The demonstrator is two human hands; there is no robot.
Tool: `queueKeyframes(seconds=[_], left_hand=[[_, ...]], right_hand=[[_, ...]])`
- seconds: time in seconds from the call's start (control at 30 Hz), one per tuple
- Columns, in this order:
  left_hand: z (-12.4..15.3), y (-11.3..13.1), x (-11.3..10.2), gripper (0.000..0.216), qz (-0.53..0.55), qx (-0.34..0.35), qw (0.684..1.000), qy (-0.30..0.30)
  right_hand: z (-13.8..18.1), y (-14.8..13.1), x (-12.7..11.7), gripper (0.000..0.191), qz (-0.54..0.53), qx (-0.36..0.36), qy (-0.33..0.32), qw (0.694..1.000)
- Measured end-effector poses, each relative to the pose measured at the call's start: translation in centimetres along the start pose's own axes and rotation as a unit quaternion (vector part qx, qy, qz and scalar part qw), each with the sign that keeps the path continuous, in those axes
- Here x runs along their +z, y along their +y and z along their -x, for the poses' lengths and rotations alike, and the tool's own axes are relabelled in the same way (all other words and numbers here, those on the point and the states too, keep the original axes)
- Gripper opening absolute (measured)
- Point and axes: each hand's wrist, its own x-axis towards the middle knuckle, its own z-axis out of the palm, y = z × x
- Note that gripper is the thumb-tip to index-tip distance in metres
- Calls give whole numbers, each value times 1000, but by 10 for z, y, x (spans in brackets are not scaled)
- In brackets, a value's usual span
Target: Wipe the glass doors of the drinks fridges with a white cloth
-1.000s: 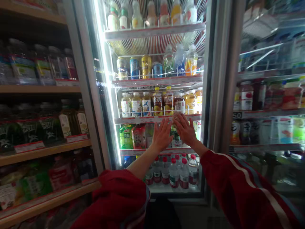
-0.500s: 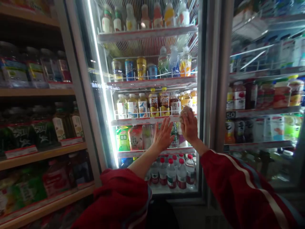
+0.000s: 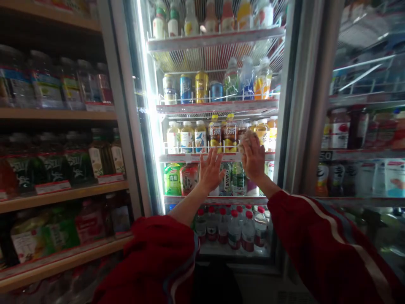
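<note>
1 cloth [image 3: 241,145] in the right hand [image 3: 254,162], 1 left hand [image 3: 210,172] beside it.
Right of centre, the right fingers hold the cloth flat; at centre, the left fingers spread wide, holding 0 things. Behind them, upper centre: 4 cans [image 3: 201,87], 3 bottles [image 3: 247,82]; just below, 2 yellow-capped teas [image 3: 230,135].

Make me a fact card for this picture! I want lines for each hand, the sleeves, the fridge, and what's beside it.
Left hand: fingers spread, nothing seen in it
Right hand: fingers over a pale crumpled cloth
Sleeves: red, with pale stripes
Fridge: lit, full of drinks; red-capped bottles at the bottom, a green pouch higher up
Left of fridge: wooden shelves with more drinks
</note>
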Motion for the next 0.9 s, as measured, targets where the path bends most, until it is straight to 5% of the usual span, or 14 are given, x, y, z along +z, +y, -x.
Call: queueKeyframes(seconds=[0.17, 0.37, 0.67, 0.9], left_hand=[[7, -6, -8, 60, -4, -17, 1000, -4], [35, -34, -9, 63, -19, -93, 995, -6], [72, -71, -18, 59, -62, -148, 987, -29], [91, -86, -24, 59, -53, -159, 986, -17]], right_hand=[[3, -32, 5, 47, -21, -149, -71, 986], [-13, -37, 17, 50, -37, -23, 6, 999], [1, -119, 38, 44, -101, -141, -121, 977], [-17, -135, 42, 47, -107, -83, -81, 987]])
